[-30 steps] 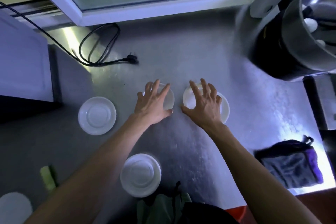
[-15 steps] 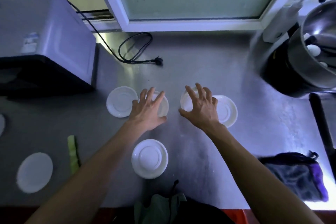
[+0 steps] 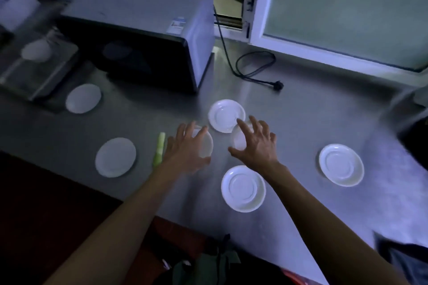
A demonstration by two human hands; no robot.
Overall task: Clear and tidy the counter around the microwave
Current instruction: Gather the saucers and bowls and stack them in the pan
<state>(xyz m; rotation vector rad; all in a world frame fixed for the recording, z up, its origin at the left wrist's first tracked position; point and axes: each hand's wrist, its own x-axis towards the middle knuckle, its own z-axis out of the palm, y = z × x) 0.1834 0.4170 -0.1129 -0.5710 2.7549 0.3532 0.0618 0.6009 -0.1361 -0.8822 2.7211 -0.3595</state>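
Observation:
Both of my hands hover low over the steel counter (image 3: 301,122) in front of the microwave (image 3: 148,30). My left hand (image 3: 185,149) is clawed from above over a small white dish (image 3: 206,146). A second small white dish (image 3: 238,140) sits under my right hand (image 3: 256,143), fingers spread around it. Loose white saucers lie around them: one just beyond the hands (image 3: 226,115), one near the front edge (image 3: 243,188), one to the right (image 3: 341,164). A green vegetable piece (image 3: 159,152) lies beside my left wrist.
Two more white saucers lie to the left (image 3: 115,157) (image 3: 83,98). A steel tray (image 3: 39,71) stands left of the microwave. The unplugged power cord (image 3: 254,74) loops by the window frame. A dark pot (image 3: 414,122) is at the right edge, a dark cloth (image 3: 405,259) at bottom right.
The view has swung left, so the microwave now shows fully. Both hands have moved left with their dishes, away from the right saucer and toward the green piece.

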